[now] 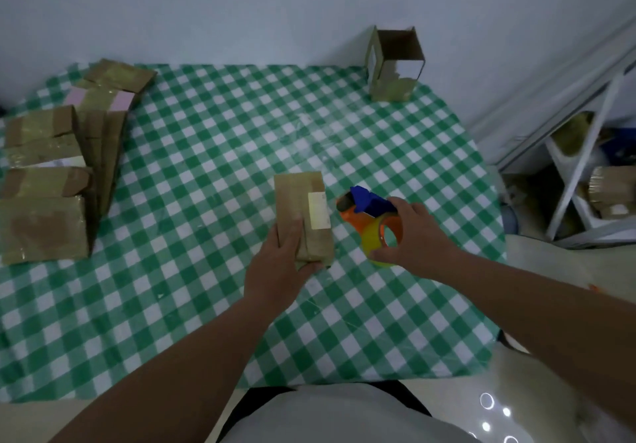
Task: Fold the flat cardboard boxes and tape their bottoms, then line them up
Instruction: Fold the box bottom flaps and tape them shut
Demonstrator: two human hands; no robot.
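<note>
Folded cardboard box lies on the worktop, long side running away from the person, pale label on its upper face. Left hand grasps its near end: fingers laid over the top, thumb curled against the near right corner.

Just right of those fingers, touching nothing of the box, sits the tape dispenser: orange body, blue blade guard, yellowish roll. Right hand is curled around the roll end, thumb low on the near side, fingers over the top; it grips the dispenser.

Well left of the left fingers, a cluster of cardboard boxes with taped faces, some stacked, 1 with pink showing. Far beyond the right fingers, at the worktop's back edge, 1 upright open box, top open, front face torn pale.

Worktop carries a green-and-white checked cloth. White shelf frame stands off to the right, holding more cardboard.
</note>
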